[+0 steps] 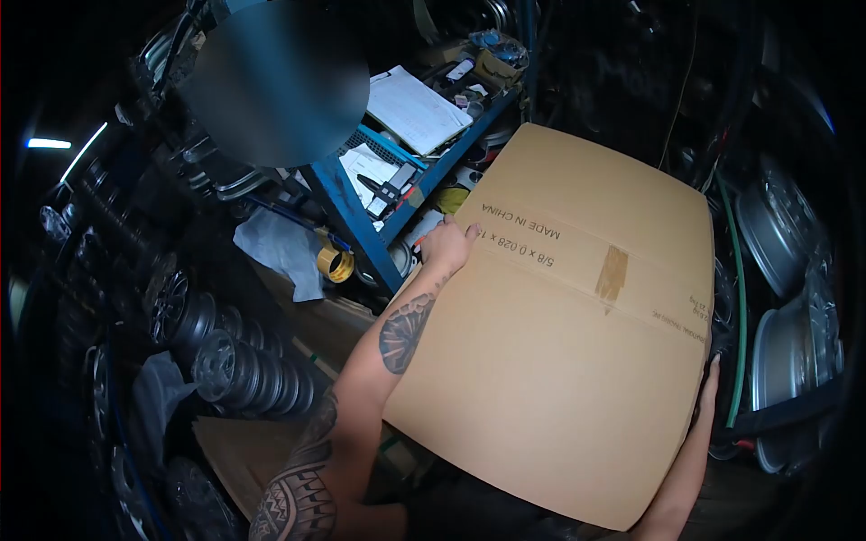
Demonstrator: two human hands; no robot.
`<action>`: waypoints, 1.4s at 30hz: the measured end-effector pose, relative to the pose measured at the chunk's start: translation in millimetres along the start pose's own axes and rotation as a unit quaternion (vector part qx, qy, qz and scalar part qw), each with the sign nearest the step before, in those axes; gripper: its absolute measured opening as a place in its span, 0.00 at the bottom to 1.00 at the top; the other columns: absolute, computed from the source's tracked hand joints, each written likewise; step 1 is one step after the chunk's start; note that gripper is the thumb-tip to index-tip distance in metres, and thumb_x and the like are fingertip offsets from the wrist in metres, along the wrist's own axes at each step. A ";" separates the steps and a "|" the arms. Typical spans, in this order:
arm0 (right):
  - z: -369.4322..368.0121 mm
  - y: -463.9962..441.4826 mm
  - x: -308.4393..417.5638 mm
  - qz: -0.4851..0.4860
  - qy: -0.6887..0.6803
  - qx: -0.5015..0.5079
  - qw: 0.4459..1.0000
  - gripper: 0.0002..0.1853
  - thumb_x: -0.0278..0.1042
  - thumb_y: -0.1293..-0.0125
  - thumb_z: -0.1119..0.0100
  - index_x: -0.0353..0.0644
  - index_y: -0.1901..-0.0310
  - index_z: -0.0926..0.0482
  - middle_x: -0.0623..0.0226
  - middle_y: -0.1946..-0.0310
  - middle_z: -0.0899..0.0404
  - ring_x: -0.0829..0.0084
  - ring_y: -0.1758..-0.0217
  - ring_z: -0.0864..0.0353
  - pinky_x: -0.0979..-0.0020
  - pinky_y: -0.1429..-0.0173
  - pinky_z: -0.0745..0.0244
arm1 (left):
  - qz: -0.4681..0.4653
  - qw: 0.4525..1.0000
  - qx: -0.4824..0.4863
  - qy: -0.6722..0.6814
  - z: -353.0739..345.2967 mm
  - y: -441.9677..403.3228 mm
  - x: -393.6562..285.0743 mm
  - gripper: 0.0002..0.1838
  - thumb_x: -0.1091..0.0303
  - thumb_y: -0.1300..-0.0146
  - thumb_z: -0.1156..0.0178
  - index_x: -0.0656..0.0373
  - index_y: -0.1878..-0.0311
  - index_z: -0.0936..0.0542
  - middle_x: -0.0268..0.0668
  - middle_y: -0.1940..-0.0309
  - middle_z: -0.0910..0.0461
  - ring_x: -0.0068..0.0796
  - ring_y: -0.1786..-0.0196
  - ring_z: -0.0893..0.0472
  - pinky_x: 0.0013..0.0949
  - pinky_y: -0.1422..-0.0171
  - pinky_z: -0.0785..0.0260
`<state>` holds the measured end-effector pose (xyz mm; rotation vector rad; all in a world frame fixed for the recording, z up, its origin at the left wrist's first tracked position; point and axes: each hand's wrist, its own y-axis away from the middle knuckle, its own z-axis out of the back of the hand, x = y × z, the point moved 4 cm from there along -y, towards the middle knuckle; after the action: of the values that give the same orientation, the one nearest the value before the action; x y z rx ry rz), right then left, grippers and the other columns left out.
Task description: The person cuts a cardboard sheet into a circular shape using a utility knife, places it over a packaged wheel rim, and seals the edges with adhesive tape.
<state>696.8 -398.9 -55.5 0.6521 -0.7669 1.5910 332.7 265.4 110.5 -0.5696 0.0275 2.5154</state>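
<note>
A large, flat-looking brown cardboard piece [550, 379] fills the middle of the head view, tilted in front of me. Upside-down printing on it reads "MADE IN CHINA", and a strip of brown tape [612, 274] sticks to its face. My left hand [448, 243] grips its left edge, fingers closed there. Something small and orange shows beside that hand, too small to name. On the opposite side my right hand [712, 377] holds the right edge, with most of its fingers hidden behind the cardboard.
A blue metal shelf [361, 236] carries a paper pad [417, 110], a black caliper-like tool [386, 190] and small items. A yellow tape roll [336, 264] is below. Wheel rims [257, 371] are stacked at left; more rims [778, 356] stand at right beside a green strip [738, 316].
</note>
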 end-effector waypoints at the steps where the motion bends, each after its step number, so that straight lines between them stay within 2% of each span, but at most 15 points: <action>1: 1.4 0.3 -1.2 -0.002 0.020 0.004 1.000 0.41 0.63 0.17 0.58 0.31 0.21 0.37 0.54 0.23 0.31 0.61 0.26 0.25 0.64 0.20 0.35 | -0.005 1.000 0.001 0.000 -2.2 -0.2 -1.5 0.39 0.34 0.28 0.45 0.67 0.38 0.25 0.60 0.46 0.14 0.59 0.42 0.14 0.56 0.39 0.22; 16: -31.3 17.3 1.5 0.011 0.012 0.198 0.980 0.33 0.51 0.18 0.50 0.32 0.23 0.32 0.54 0.28 0.23 0.61 0.36 0.16 0.63 0.28 0.24 | -0.075 0.994 0.049 -0.067 1.8 -12.9 -3.6 0.39 0.35 0.26 0.46 0.70 0.40 0.25 0.62 0.47 0.15 0.63 0.43 0.14 0.58 0.39 0.21; 18: -28.2 -12.4 -5.3 0.050 -0.080 0.218 0.971 0.32 0.49 0.18 0.49 0.32 0.23 0.31 0.54 0.29 0.23 0.61 0.38 0.15 0.63 0.29 0.23 | -0.093 0.986 0.089 -0.110 12.7 -21.0 -4.1 0.41 0.34 0.28 0.44 0.71 0.40 0.22 0.63 0.47 0.15 0.65 0.44 0.14 0.59 0.38 0.21; 19: 1.1 -21.0 1.6 0.045 -0.152 0.091 0.983 0.26 0.41 0.20 0.48 0.32 0.29 0.23 0.56 0.35 0.17 0.66 0.38 0.15 0.64 0.29 0.24 | -0.093 0.987 0.099 -0.085 7.0 -30.6 -0.7 0.39 0.34 0.28 0.43 0.71 0.44 0.17 0.65 0.48 0.15 0.66 0.44 0.15 0.58 0.38 0.22; 20: 16.3 7.1 51.9 -0.093 -0.342 0.027 0.935 0.23 0.40 0.20 0.49 0.34 0.33 0.18 0.58 0.43 0.12 0.68 0.41 0.14 0.66 0.31 0.24 | -0.157 0.973 0.097 -0.135 -10.4 -41.6 5.1 0.37 0.36 0.26 0.45 0.70 0.49 0.13 0.61 0.48 0.14 0.62 0.44 0.13 0.57 0.39 0.21; 21: 21.6 16.5 84.8 -0.087 -0.272 0.114 0.951 0.25 0.44 0.19 0.50 0.39 0.30 0.20 0.55 0.42 0.12 0.68 0.36 0.16 0.66 0.29 0.26 | -0.166 0.974 0.096 -0.117 -6.2 -37.2 -2.8 0.37 0.37 0.27 0.44 0.71 0.51 0.13 0.61 0.49 0.14 0.64 0.47 0.13 0.57 0.41 0.21; 23: 31.2 57.7 151.4 -0.062 0.064 0.129 0.988 0.34 0.56 0.16 0.58 0.29 0.34 0.21 0.43 0.33 0.20 0.55 0.22 0.26 0.63 0.22 0.35 | -0.147 0.987 0.020 -0.058 -16.1 -47.8 13.7 0.37 0.38 0.29 0.38 0.74 0.52 0.15 0.66 0.52 0.14 0.66 0.46 0.14 0.57 0.41 0.21; 24: 12.4 55.9 135.2 0.028 0.041 0.083 0.995 0.39 0.62 0.15 0.63 0.25 0.37 0.21 0.39 0.33 0.21 0.49 0.23 0.26 0.60 0.20 0.38 | -0.107 0.993 0.019 -0.039 -10.6 -43.4 12.5 0.38 0.36 0.34 0.33 0.74 0.53 0.16 0.67 0.53 0.14 0.67 0.46 0.14 0.56 0.41 0.21; 25: 14.1 63.8 151.7 -0.024 0.027 0.158 0.987 0.41 0.64 0.15 0.66 0.27 0.33 0.22 0.38 0.31 0.23 0.49 0.22 0.28 0.59 0.19 0.39 | -0.097 0.994 0.016 -0.049 -7.1 -41.3 11.1 0.40 0.34 0.37 0.30 0.73 0.53 0.15 0.67 0.54 0.14 0.66 0.46 0.14 0.55 0.41 0.21; 29: 5.7 84.2 178.6 -0.114 -0.174 0.239 0.948 0.43 0.68 0.17 0.62 0.30 0.31 0.22 0.46 0.30 0.22 0.52 0.25 0.25 0.61 0.21 0.36 | -0.105 0.994 -0.004 -0.035 -2.4 -35.9 8.3 0.38 0.36 0.37 0.29 0.73 0.55 0.15 0.64 0.57 0.13 0.64 0.48 0.13 0.54 0.43 0.20; 33: -5.6 81.7 173.2 -0.077 -0.196 0.289 0.934 0.45 0.69 0.21 0.53 0.29 0.25 0.30 0.48 0.30 0.22 0.60 0.26 0.24 0.65 0.22 0.34 | -0.120 0.992 0.001 -0.033 2.4 -32.4 2.8 0.36 0.37 0.38 0.28 0.71 0.59 0.14 0.64 0.60 0.13 0.62 0.51 0.12 0.54 0.45 0.20; 36: 2.7 86.6 185.3 -0.072 -0.194 0.295 0.933 0.47 0.68 0.22 0.50 0.27 0.23 0.35 0.44 0.27 0.26 0.54 0.22 0.27 0.63 0.20 0.37 | -0.152 0.983 0.058 -0.086 17.8 -44.3 -4.0 0.30 0.42 0.37 0.28 0.69 0.66 0.13 0.62 0.62 0.13 0.61 0.53 0.12 0.54 0.48 0.20; 39: 21.3 88.2 193.4 -0.057 -0.001 0.206 0.977 0.45 0.66 0.22 0.50 0.28 0.23 0.34 0.40 0.25 0.29 0.49 0.19 0.32 0.61 0.17 0.41 | -0.229 0.966 -0.022 -0.119 53.6 -64.8 -14.4 0.24 0.48 0.35 0.29 0.64 0.58 0.12 0.58 0.60 0.12 0.61 0.54 0.12 0.55 0.49 0.20; 41: 22.9 88.7 179.4 -0.043 0.040 0.134 0.989 0.43 0.65 0.22 0.51 0.30 0.23 0.33 0.37 0.25 0.31 0.45 0.18 0.35 0.59 0.16 0.42 | -0.169 0.970 -0.156 -0.083 86.7 -88.6 -2.3 0.20 0.55 0.33 0.32 0.61 0.46 0.14 0.54 0.55 0.11 0.58 0.49 0.12 0.55 0.45 0.21; 42: 22.8 93.4 175.8 -0.022 0.032 0.106 0.994 0.43 0.64 0.21 0.52 0.30 0.23 0.33 0.37 0.24 0.32 0.45 0.18 0.36 0.58 0.16 0.42 | -0.120 0.967 -0.135 -0.181 92.2 -98.1 14.4 0.22 0.54 0.32 0.32 0.58 0.42 0.17 0.53 0.50 0.12 0.59 0.44 0.14 0.57 0.41 0.22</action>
<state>577.9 -316.2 82.9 0.7609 -0.5377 1.6582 337.1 368.4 198.2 -0.1912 -0.4974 2.3591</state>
